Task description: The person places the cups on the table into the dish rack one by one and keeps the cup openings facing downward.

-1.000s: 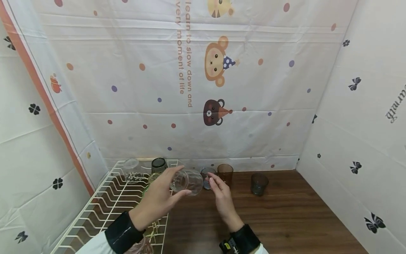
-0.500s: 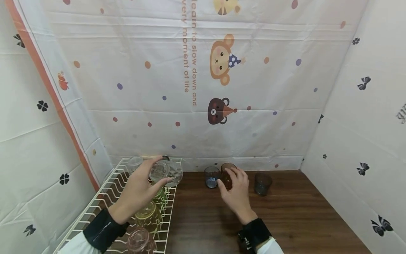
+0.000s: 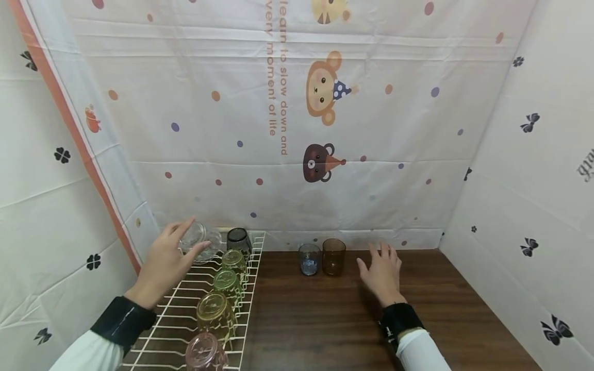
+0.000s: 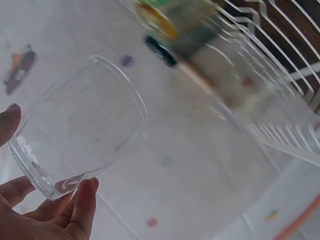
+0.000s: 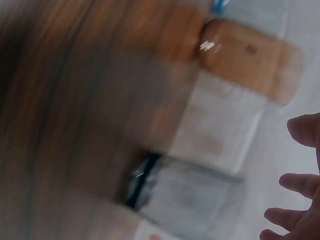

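My left hand [image 3: 183, 242] grips a clear glass [image 3: 201, 241] tilted on its side, above the back left corner of the white wire rack [image 3: 183, 296]. In the left wrist view the clear glass [image 4: 82, 145] is pinched at its base by my fingertips [image 4: 82, 205]. My right hand [image 3: 381, 263] hovers open with spread fingers over the wooden table [image 3: 334, 319], right of a brown glass [image 3: 334, 256] and a blue glass [image 3: 309, 259]. It hides a grey glass in the head view. The blurred right wrist view shows the grey glass [image 5: 187, 197] close before my fingers [image 5: 302, 130].
On the rack stand a dark glass [image 3: 238, 240], two green glasses [image 3: 233, 262], a yellowish one [image 3: 212, 309] and a pink one [image 3: 204, 353], upside down in a row along its right side. Printed cloth walls [image 3: 297, 129] close the back and both sides.
My left hand carried the clear glass leftward from beside the table to the rack's back left. My right hand moved right, away from the brown glass, and spread its fingers.
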{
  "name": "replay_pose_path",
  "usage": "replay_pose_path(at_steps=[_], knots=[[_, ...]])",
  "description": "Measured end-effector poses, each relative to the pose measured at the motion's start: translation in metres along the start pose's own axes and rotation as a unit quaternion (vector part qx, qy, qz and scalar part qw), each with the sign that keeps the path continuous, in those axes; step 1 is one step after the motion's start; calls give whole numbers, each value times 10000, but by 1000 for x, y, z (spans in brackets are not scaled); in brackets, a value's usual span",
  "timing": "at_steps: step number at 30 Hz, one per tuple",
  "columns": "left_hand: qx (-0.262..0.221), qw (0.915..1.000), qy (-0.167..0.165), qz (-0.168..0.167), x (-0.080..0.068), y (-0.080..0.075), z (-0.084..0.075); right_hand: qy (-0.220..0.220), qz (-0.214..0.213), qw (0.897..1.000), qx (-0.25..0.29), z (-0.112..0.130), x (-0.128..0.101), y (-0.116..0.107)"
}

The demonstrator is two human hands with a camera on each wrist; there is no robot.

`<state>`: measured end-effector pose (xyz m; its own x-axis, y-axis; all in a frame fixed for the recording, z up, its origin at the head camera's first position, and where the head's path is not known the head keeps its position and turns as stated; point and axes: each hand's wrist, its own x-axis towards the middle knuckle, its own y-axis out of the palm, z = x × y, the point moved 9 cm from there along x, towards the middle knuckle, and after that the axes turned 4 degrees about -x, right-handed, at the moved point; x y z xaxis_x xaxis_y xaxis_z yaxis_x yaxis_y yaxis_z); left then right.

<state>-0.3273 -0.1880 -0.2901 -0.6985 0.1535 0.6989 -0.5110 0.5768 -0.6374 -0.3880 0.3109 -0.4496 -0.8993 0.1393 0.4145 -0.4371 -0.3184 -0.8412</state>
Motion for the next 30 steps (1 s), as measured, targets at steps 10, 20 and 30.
replay_pose_path(at_steps=[10,20,30], knots=[[561,9897,-890,975,-4,18,72,215,656,9976,-78,-23,-4,21],[763,9728,-1143,1867,-11,46,105,408,522,9976,-190,-32,-2,20],[610,9654,-1171,2248,-8,73,114,466,865,9947,-292,-44,-4,20]])
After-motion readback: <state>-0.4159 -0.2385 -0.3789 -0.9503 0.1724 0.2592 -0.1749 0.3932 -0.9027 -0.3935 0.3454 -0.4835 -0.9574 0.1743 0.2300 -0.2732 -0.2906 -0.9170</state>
